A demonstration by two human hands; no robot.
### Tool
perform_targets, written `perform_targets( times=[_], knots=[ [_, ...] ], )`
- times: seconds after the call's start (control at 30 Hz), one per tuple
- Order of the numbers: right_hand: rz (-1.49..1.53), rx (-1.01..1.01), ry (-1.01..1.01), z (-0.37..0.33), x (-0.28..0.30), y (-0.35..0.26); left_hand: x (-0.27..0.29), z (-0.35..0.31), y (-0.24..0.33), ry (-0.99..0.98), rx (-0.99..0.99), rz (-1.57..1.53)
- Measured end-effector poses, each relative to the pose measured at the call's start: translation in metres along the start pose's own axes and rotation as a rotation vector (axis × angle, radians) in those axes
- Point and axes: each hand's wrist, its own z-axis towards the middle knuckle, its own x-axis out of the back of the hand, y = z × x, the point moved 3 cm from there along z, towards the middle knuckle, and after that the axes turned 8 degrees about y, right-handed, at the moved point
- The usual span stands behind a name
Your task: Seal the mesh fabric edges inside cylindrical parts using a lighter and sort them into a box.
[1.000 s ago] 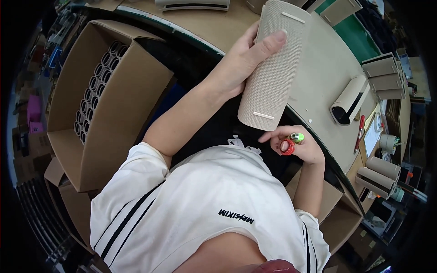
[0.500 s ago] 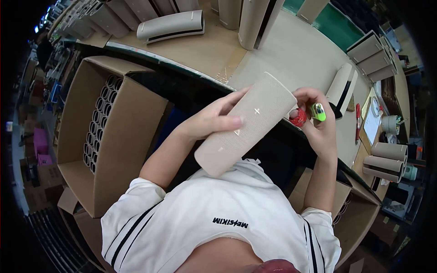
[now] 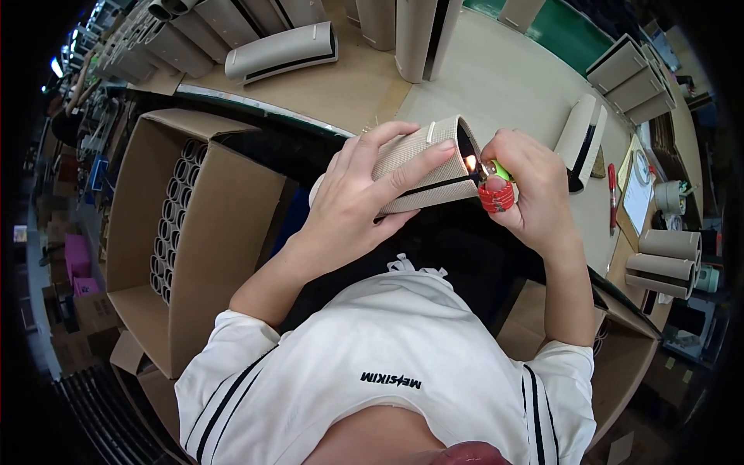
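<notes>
My left hand point(image 3: 353, 190) is wrapped round a beige fabric-covered tube point(image 3: 407, 151), a speaker-shell-like cylinder with a dark slit along its side. Its open end faces right, toward my right hand point(image 3: 531, 186). That hand grips a green lighter point(image 3: 497, 169), and a small flame point(image 3: 470, 162) burns at the tube's open rim. Red tape point(image 3: 497, 197) is wound round my right thumb. The inside of the tube is mostly dark.
More beige tubes stand and lie on the table; one point(image 3: 283, 53) lies at the far left, another point(image 3: 580, 139) at the right. A cardboard box point(image 3: 209, 256) of tubes stands left. A red pen point(image 3: 612, 198) lies beside a clipboard point(image 3: 638, 190).
The tube has been turned so its slit shows and its open end points right. My right hand has brought the lighter to that end, and a flame now burns.
</notes>
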Motion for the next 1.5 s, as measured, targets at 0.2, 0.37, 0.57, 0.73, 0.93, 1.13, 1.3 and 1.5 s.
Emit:
perform_targets(
  times=[0.2,0.37,0.57,0.73,0.93,1.13,1.3,1.5],
  knots=[
    [-0.082,0.096,-0.089,0.004,0.005,0.0,0.003,0.004,0.001,0.026,-0.012,0.008],
    [-0.129,0.17,-0.055,0.006,0.007,0.001,0.004,0.007,-0.003,0.031,-0.044,-0.039],
    [0.243,-0.092,0.222,-0.009,-0.005,-0.005,0.005,0.012,0.0,0.114,-0.011,-0.198],
    [0.336,-0.215,0.333,-0.009,0.004,-0.005,0.002,0.02,0.002,0.171,0.058,-0.292],
    [-0.166,0.073,0.131,0.006,0.019,-0.011,0.001,0.023,0.001,0.095,0.014,-0.16],
    [-0.309,0.251,0.145,0.007,0.018,-0.012,0.005,0.023,0.002,0.103,-0.005,-0.087],
    [0.306,-0.193,0.071,-0.011,0.0,-0.043,0.002,0.022,-0.002,0.215,0.039,-0.114],
    [0.765,-0.277,0.331,-0.011,0.015,-0.017,-0.016,0.016,-0.03,0.017,0.539,-1.146]
  ],
)
